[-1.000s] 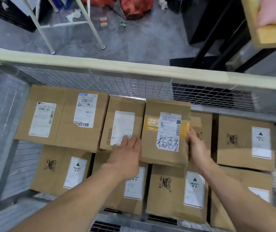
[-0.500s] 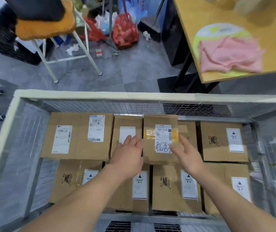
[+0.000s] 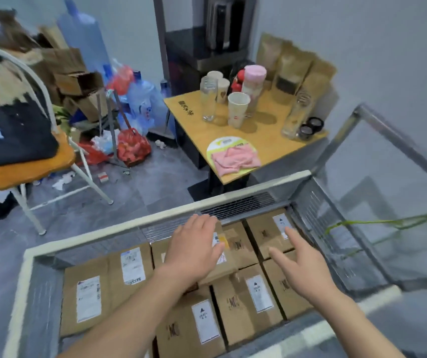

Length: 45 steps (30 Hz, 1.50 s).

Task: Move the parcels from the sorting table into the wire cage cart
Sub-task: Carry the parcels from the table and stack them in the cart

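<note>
Parcels: brown cardboard boxes packed flat in the wire cage cart (image 3: 235,192), two rows deep. Last one placed is the taped parcel (image 3: 226,264) with the handwritten label, lying on top of the back row, mostly hidden under the left hand (image 3: 194,250).

Handling, judged from looks: stiff corrugated board, several labels read "HEAVY", so expect real weight. Matte surface, not slippery. Take hold on two opposite side edges, one hand each, and keep it level. No sign of anything fragile.

Left hand has fingers (image 3: 202,223) straight and spread, hovering over or maybe just touching the parcel top; motion blur, can't say which. Right hand (image 3: 303,267) is in the air over the right-hand boxes, fingers apart and relaxed, holding nothing.

Versus 1 s ago: both hands then sat against the sides of that taped parcel, setting it down. Now they've let go and risen. Head has also lifted and swung right: wooden side table (image 3: 264,148) with cups (image 3: 238,109) and a pink cloth (image 3: 235,160) now fully in view. Sorting worktop not visible.
</note>
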Tool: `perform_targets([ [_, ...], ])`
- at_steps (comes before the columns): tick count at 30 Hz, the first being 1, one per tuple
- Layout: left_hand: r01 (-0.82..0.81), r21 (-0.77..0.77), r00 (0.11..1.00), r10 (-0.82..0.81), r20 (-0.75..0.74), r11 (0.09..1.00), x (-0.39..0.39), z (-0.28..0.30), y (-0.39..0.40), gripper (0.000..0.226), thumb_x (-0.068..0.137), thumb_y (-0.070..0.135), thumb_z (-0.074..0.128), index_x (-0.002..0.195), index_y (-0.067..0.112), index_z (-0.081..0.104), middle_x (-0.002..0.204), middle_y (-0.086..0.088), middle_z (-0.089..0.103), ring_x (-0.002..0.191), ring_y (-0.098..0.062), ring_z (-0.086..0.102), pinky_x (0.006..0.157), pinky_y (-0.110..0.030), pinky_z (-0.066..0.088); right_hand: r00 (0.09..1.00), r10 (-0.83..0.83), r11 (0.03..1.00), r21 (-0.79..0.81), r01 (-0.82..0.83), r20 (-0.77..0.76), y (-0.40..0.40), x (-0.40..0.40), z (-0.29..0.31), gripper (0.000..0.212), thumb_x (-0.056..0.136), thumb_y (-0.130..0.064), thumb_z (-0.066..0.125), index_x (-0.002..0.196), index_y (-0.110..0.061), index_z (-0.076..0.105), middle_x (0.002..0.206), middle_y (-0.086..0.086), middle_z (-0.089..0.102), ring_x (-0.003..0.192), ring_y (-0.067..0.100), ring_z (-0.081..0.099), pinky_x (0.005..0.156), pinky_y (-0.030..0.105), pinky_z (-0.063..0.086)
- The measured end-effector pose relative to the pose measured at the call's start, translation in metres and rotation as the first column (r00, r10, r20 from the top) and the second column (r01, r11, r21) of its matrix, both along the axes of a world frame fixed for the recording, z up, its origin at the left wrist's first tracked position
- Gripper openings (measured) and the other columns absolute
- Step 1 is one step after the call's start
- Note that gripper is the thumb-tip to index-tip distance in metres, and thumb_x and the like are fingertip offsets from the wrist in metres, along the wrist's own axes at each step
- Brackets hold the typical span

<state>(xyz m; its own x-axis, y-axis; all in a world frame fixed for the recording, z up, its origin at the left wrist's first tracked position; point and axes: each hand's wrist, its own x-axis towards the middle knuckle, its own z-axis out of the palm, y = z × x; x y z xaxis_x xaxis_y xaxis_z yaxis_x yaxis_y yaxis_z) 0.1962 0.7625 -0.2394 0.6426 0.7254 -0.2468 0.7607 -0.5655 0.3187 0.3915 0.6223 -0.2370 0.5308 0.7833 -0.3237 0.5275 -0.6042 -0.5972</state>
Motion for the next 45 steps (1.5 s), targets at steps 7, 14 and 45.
perform_targets([
  [7,0.181,0.097,0.976,-0.191,0.107,0.979,0.056,0.061,-0.053,0.063,0.102,0.051,0.043,0.155,0.021,0.027,0.158,0.004,0.034,0.145,-0.017,0.029,0.117,-0.038,0.028,0.971,-0.116,0.993,0.018,0.115,0.207,-0.080,0.023,0.065,0.074,0.095,-0.054,0.056,0.158,-0.027,0.029,0.163,-0.012,0.033,0.149,0.012,0.033,0.116,0.033,0.032],
  [14,0.360,0.173,0.899,-0.390,0.201,0.917,0.113,0.100,-0.148,0.058,0.101,0.049,0.045,0.149,0.019,0.034,0.152,0.005,0.041,0.139,-0.016,0.036,0.111,-0.034,0.034,0.923,-0.273,0.962,0.045,0.271,0.272,-0.193,0.047,0.097,0.078,0.095,-0.055,0.057,0.160,-0.024,0.027,0.165,-0.008,0.027,0.151,0.012,0.028,0.118,0.030,0.028],
  [45,0.917,0.228,0.292,-0.940,0.176,0.328,0.272,0.131,-0.591,0.067,0.101,0.053,0.043,0.156,0.019,0.026,0.162,0.002,0.029,0.147,-0.018,0.029,0.114,-0.032,0.028,0.468,-0.746,0.509,-0.049,0.860,0.474,-0.649,0.034,0.147,0.062,0.093,-0.061,0.051,0.140,-0.020,0.050,0.145,0.000,0.052,0.139,0.021,0.040,0.108,0.040,0.041],
])
